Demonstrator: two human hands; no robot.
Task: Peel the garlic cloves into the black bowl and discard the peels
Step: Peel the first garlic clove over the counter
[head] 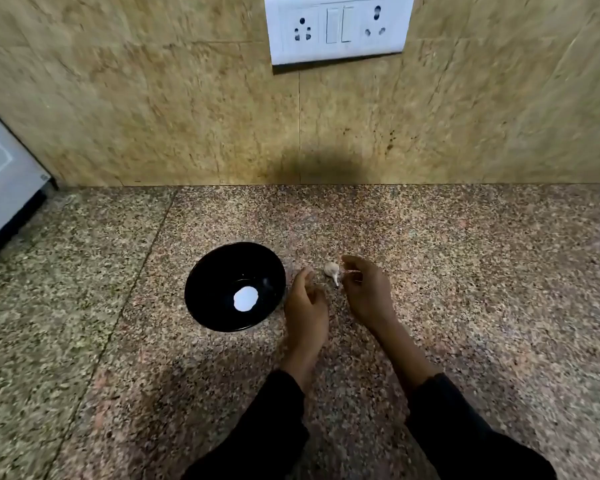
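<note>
A black bowl [201,271] stands on the speckled granite counter, with a bright white spot on its bottom. Just right of it, a single unpeeled garlic clove [331,269] with a thin tail sits between my two hands. My right hand [366,289] has its forefinger and thumb curled around the clove's right end and pinches it. My left hand [307,301] hovers between the bowl and the clove with loosely curled fingers, and I see nothing in it. Both wrists are in dark sleeves.
The granite counter [465,271] runs back to a tan stone wall with a white socket-and-switch plate [338,27]. The corner of a white appliance [4,188] stands at the far left. A dark seam crosses the counter left of the bowl.
</note>
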